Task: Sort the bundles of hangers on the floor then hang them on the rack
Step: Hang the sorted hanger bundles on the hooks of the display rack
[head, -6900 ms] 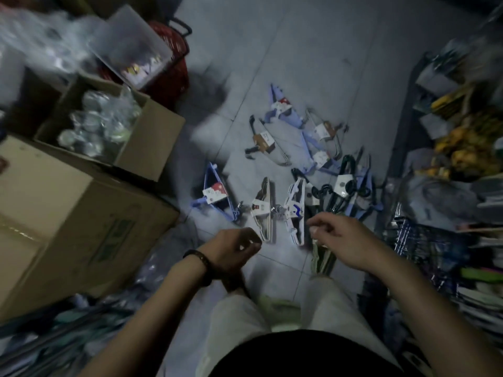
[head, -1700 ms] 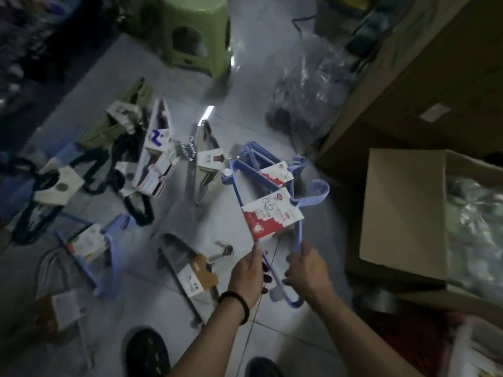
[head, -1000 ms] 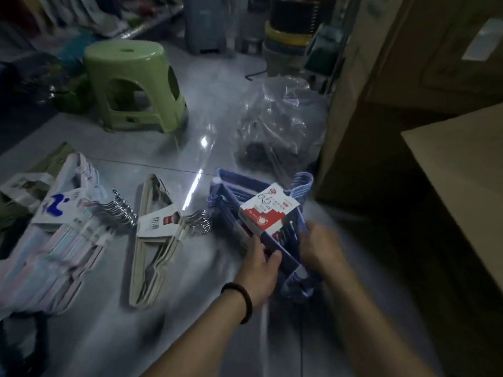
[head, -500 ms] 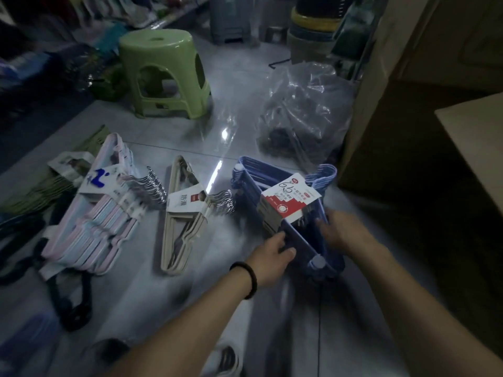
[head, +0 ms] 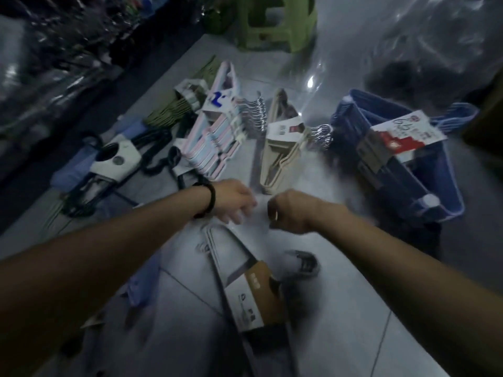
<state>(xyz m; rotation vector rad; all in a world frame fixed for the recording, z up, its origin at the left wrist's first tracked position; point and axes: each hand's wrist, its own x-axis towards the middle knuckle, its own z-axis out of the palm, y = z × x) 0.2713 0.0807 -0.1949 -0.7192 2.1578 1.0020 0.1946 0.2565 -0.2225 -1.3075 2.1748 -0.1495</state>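
The bundles of hangers lie in a rough row on the tiled floor (head: 340,308): a blue bundle (head: 394,170) with a red-and-white label at the right; a beige bundle (head: 283,151) just to its left, its metal hooks pointing toward the blue one; a pink-and-pale-blue bundle (head: 215,140) beside that; a green bundle (head: 174,108) farther left; and dark hangers (head: 114,161) with a white label at the far left. A grey bundle (head: 253,287) with a brown label lies nearest, below both hands. The left hand (head: 234,200), with a black wristband (head: 209,198), hovers over the floor at the near end of the beige bundle, its blurred fingers loosely extended and holding nothing. The right hand (head: 291,210) hovers just beside it; its fingers are tucked under and hidden, so their state cannot be told. A shoe (head: 302,263) shows near the grey bundle. A green stool (head: 275,20) and a clear plastic bag (head: 408,50) stand far off.
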